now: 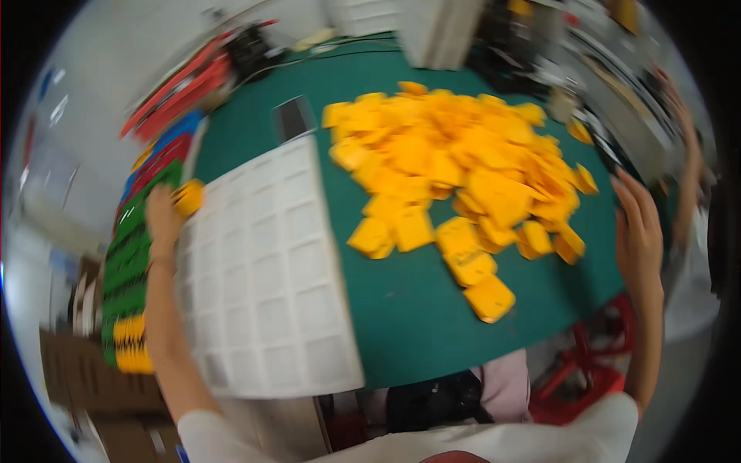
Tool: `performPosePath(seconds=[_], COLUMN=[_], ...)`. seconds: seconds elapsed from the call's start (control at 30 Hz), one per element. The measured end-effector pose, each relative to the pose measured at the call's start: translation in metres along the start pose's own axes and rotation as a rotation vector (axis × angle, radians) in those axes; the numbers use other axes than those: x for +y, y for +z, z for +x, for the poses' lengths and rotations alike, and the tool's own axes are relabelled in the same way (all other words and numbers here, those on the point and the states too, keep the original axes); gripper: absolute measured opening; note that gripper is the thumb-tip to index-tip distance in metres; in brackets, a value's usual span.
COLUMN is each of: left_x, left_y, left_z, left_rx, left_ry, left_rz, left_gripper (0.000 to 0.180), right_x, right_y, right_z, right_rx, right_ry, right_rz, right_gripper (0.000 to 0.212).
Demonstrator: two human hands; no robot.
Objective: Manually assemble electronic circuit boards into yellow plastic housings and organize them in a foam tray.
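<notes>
At the far left, my left hand (162, 214) is closed around a small yellow square piece (188, 198), beside the upper left corner of a white tray (318, 231) with a grid of square compartments. Motion blurs its fingers. Next to that hand runs a long row of tightly packed green (126, 266), red, blue and yellow pieces. My right hand (639, 228) is raised off the table's right edge, fingers stretched out, holding nothing. Between the hands lies a big loose heap of yellow square pieces (455, 147), several with rounded corners and dark marks.
A green table (417, 316) carries everything. A phone (294, 119) lies behind the tray. Red strips (181, 89) and a black device (253, 52) stand back left. Beyond the right edge are a red stool (590, 355) and another person's arm (688, 154). Cardboard boxes (100, 378) stand lower left.
</notes>
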State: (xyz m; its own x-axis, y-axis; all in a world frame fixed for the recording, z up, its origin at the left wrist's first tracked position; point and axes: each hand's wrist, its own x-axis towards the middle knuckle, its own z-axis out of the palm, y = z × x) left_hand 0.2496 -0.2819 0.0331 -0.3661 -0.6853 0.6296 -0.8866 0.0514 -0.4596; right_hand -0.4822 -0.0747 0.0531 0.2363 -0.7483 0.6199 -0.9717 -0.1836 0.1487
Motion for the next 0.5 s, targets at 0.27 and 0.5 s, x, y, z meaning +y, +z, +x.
performPosePath(seconds=[0.27,0.5], left_x=[0.185,0.319], left_y=[-0.146,-0.265], left_z=[0.039,0.012], left_rx=[-0.101,-0.348], left_ry=[-0.156,0.506], left_rz=[-0.927,-1.408], left_gripper=[0.026,0.031], right_x=[0.120,0.128], right_y=[0.033,0.110], right_z=[-0.070,-0.084], right_rx=[-0.434,-0.267], right_ry=[0.713,0.791], right_rz=[0.465,-0.054], right_gripper=[0.095,0.092])
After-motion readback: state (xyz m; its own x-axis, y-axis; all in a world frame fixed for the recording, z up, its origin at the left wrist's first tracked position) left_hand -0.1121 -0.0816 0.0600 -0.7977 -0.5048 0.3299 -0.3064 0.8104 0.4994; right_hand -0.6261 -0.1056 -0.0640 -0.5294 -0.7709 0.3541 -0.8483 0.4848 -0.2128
